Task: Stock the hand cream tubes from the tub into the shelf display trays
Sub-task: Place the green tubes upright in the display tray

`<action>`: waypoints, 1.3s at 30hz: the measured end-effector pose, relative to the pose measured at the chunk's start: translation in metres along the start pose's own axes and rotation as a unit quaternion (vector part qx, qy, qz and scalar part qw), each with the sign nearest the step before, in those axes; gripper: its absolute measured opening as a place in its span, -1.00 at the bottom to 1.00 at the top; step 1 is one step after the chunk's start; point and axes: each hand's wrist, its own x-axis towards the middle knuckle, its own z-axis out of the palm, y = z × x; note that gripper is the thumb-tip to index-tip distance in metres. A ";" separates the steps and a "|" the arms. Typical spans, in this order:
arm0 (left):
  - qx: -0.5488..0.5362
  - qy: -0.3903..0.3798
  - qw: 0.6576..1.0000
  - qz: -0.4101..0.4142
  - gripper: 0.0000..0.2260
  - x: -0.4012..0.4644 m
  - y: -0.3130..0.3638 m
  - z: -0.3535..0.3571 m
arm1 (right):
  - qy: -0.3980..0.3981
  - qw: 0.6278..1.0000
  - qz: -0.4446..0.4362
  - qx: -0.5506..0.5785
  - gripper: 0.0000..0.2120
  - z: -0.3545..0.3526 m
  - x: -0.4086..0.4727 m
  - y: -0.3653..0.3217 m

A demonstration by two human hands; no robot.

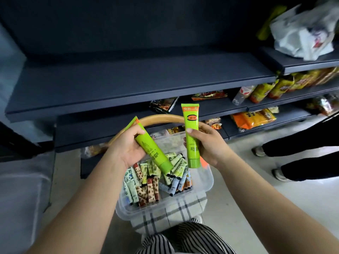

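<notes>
Head view: snack packets [253,119] on shelves [128,83] behind tub [205,182].

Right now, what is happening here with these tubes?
A person holds one green tube in each hand above a clear tub of small tubes. The left hand grips a tilted tube; the right hand holds an upright tube, cap down. The dark shelf ahead is bare.

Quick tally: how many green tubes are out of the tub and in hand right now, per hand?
Left hand, green tube held tilted: 1
Right hand, green tube held upright: 1
Total in hand: 2
Both are above the clear tub.
</notes>
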 end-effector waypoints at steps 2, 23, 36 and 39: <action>-0.010 -0.003 1.000 0.030 -0.90 -0.001 0.001 0.008 | -0.012 1.000 -0.018 -0.004 -0.89 -0.001 0.002 -0.008; -0.016 0.053 0.919 0.390 -0.94 -0.027 -0.023 0.257 | -0.221 0.957 -0.179 -0.058 -0.90 -0.137 0.037 -0.219; 0.077 0.159 0.789 0.589 -0.91 -0.044 0.079 0.323 | -0.308 0.888 -0.320 -0.116 -0.79 -0.084 0.083 -0.364; 0.041 0.136 0.788 0.599 -0.87 -0.034 0.116 0.318 | -0.291 0.866 -0.378 -0.152 -0.78 -0.053 0.109 -0.396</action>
